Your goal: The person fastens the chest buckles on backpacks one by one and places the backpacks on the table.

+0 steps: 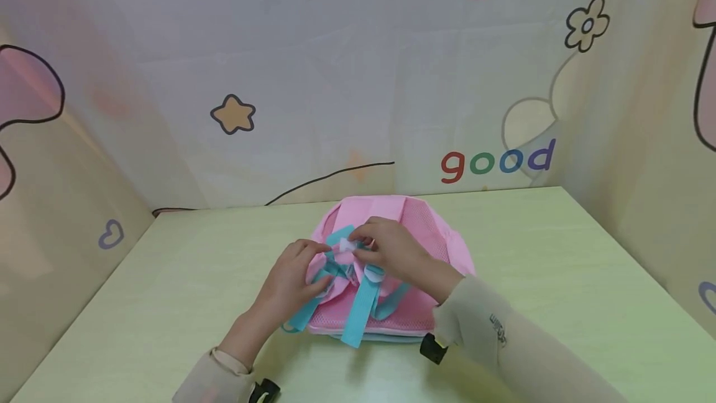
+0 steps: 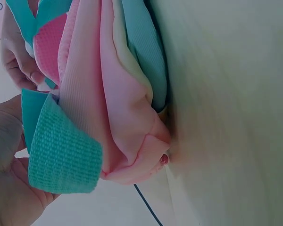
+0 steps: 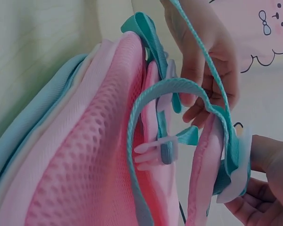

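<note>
One pale green table (image 1: 537,260) with one pink mesh backpack (image 1: 416,222) at its middle.
Left hand (image 1: 293,273), half-bent, thumb and forefinger apart, is at the turquoise webbing straps (image 2: 66,155), at least two; any grip I cannot tell. Right hand (image 1: 396,250) pinches one of two white plastic buckle pieces (image 3: 238,176).

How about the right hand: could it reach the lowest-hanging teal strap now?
Probably yes: the teal strap hangs below the right hand, its lower part uncovered, though that hand would likely have to release the white buckle.
</note>
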The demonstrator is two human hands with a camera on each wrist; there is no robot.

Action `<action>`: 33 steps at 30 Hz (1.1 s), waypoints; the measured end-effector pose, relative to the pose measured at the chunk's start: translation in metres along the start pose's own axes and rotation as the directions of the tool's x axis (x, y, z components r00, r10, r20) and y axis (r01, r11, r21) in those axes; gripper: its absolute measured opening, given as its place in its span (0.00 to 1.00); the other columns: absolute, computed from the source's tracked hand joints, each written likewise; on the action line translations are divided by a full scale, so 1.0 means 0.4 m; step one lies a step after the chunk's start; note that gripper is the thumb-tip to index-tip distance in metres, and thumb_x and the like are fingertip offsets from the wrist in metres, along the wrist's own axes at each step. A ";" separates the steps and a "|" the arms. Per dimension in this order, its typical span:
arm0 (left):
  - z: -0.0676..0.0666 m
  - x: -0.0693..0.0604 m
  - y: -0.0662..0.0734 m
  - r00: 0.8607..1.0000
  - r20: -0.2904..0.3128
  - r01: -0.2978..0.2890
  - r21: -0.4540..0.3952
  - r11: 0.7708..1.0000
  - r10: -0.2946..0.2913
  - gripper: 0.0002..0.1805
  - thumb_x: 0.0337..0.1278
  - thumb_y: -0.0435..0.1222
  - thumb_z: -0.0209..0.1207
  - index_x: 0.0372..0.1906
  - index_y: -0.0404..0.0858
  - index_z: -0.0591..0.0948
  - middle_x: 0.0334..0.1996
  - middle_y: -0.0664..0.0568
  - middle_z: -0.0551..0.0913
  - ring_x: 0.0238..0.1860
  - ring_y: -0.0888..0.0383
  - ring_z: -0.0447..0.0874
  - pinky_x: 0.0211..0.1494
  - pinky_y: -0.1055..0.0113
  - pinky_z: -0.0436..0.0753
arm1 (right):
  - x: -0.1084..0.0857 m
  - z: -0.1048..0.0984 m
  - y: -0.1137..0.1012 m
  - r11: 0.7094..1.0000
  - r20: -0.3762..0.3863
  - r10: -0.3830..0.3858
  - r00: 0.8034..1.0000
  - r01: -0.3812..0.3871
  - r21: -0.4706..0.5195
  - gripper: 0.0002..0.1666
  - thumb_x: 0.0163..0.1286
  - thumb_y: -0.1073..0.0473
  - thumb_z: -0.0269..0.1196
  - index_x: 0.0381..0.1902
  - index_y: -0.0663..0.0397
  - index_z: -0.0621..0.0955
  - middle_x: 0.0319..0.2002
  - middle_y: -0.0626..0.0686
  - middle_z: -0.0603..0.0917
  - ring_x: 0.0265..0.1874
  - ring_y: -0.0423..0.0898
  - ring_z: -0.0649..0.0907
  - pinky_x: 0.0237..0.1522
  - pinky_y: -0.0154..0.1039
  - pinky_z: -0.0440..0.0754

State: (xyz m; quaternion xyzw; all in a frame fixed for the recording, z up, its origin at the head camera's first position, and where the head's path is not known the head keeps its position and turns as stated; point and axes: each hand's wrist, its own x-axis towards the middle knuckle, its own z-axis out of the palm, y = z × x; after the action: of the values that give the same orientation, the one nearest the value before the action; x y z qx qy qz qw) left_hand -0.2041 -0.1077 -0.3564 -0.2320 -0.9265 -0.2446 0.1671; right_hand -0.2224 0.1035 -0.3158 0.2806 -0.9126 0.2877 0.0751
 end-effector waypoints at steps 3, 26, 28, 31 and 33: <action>0.001 -0.001 0.004 0.999 -0.013 -0.037 0.019 0.999 0.037 0.25 0.43 0.37 0.73 0.50 0.40 0.80 0.49 0.48 0.79 0.55 0.49 0.77 0.56 0.56 0.82 | -0.014 -0.014 0.009 1.000 -0.005 -0.005 1.000 0.005 -0.003 0.13 0.63 0.60 0.65 0.46 0.56 0.84 0.39 0.51 0.83 0.37 0.44 0.83 0.43 0.36 0.83; 0.015 0.059 0.059 0.941 0.122 -0.338 0.255 0.906 0.317 0.20 0.41 0.37 0.74 0.44 0.40 0.84 0.42 0.52 0.85 0.48 0.53 0.79 0.56 0.59 0.76 | -0.114 -0.058 0.079 0.999 -0.026 -0.007 1.000 0.005 -0.050 0.13 0.59 0.62 0.69 0.44 0.57 0.85 0.36 0.50 0.83 0.32 0.40 0.80 0.37 0.38 0.84; 0.020 0.060 0.059 0.942 0.133 -0.334 0.275 0.902 0.308 0.19 0.42 0.37 0.73 0.44 0.40 0.84 0.40 0.52 0.84 0.47 0.54 0.79 0.56 0.59 0.76 | -0.123 -0.057 0.089 0.999 -0.033 -0.014 0.999 0.013 -0.053 0.13 0.59 0.63 0.68 0.43 0.57 0.85 0.35 0.50 0.83 0.32 0.40 0.80 0.37 0.38 0.84; 0.027 0.059 0.057 0.946 0.142 -0.323 0.298 0.899 0.293 0.17 0.44 0.36 0.72 0.43 0.39 0.85 0.38 0.52 0.83 0.45 0.54 0.78 0.55 0.59 0.76 | -0.134 -0.055 0.102 0.999 -0.032 -0.021 0.999 0.019 -0.045 0.12 0.59 0.64 0.68 0.42 0.57 0.85 0.34 0.50 0.82 0.32 0.40 0.80 0.36 0.36 0.83; 0.032 0.057 0.056 0.948 0.142 -0.317 0.306 0.898 0.286 0.16 0.44 0.36 0.73 0.42 0.39 0.85 0.37 0.53 0.83 0.44 0.54 0.78 0.54 0.60 0.76 | -0.142 -0.052 0.111 0.999 -0.027 -0.016 1.000 0.015 -0.033 0.11 0.59 0.64 0.68 0.42 0.58 0.85 0.34 0.50 0.82 0.32 0.40 0.80 0.35 0.36 0.83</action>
State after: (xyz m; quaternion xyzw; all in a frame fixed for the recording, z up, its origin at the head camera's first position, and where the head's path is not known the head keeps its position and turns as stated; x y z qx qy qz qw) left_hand -0.2143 -0.0756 -0.3488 -0.3532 -0.9137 -0.0486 0.1952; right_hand -0.2004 0.1719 -0.3371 0.2824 -0.9140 0.2757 0.0941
